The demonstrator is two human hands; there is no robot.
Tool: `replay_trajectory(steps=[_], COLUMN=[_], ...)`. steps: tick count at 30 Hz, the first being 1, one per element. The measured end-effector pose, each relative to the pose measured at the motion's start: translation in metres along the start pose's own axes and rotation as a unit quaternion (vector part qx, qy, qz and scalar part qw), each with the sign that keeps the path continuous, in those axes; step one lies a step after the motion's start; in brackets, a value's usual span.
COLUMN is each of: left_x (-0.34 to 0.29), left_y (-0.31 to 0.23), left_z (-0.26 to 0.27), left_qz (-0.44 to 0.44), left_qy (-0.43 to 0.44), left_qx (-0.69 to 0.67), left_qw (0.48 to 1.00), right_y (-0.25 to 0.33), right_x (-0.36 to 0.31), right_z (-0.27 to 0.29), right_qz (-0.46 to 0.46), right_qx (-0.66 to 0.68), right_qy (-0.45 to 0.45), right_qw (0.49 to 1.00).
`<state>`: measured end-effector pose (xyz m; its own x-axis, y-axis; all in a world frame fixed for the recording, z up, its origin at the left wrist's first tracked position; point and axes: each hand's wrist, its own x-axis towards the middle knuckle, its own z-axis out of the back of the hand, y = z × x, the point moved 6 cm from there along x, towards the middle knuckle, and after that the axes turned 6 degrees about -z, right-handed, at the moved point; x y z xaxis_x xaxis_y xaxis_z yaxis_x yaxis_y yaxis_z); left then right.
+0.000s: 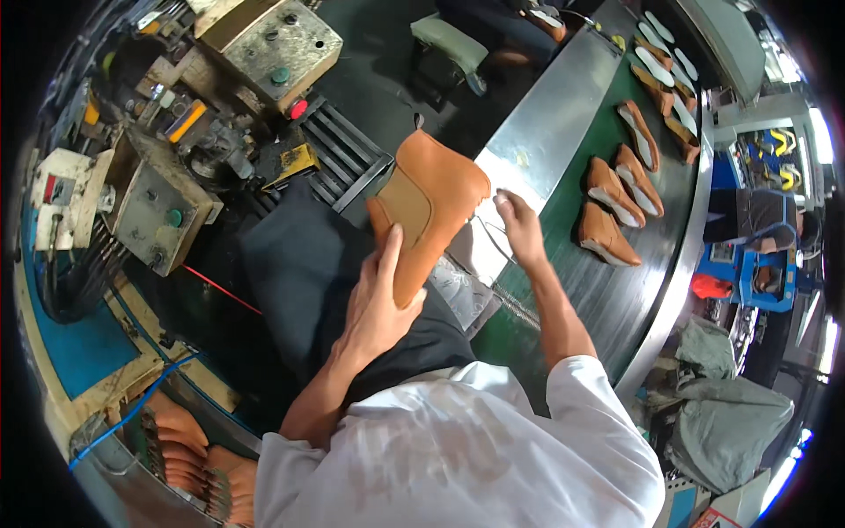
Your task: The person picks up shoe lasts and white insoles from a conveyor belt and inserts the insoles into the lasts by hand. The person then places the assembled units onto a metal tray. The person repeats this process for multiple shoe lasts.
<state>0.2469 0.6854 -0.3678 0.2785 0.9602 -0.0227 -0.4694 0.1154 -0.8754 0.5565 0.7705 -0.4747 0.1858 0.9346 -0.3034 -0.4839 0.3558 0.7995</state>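
A tan leather ankle boot upper [447, 180] with a lighter stretch panel in its side is in my left hand [377, 295]. The thumb lies along the panel, and the fingers wrap beneath the leather. Close to the boot's right edge is my right hand [525, 231], its thumb and forefinger pinched together. What they hold, if anything, is too small to make out. A thin pale cord [495, 241] curves between the boot's edge and the right hand; its ends are unclear.
Tan shoes [607, 192] and pale insoles [653, 66] lie on the green conveyor belt [563, 198] to the right. Left stands a machine with control boxes [167, 211] and a slatted metal rack [339, 150]. Several tan leather pieces [180, 453] are stacked lower left. Co-workers sit beyond.
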Motion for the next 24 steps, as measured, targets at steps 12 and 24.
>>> replay_trajectory(steps=[12, 24], left_x=[-0.115, -0.127], left_y=[0.037, 0.063], left_z=[0.008, 0.027], left_qz=[-0.118, -0.083], left_qy=[-0.048, -0.131], left_qx=[0.098, -0.048], left_qw=[0.987, 0.987], right_y=[0.206, 0.249], right_x=[-0.074, -0.042], right_z=[-0.113, -0.161], right_qz=[0.021, 0.1], right_qx=[0.305, 0.111], right_qy=[0.487, 0.458], right_qw=[0.818, 0.876])
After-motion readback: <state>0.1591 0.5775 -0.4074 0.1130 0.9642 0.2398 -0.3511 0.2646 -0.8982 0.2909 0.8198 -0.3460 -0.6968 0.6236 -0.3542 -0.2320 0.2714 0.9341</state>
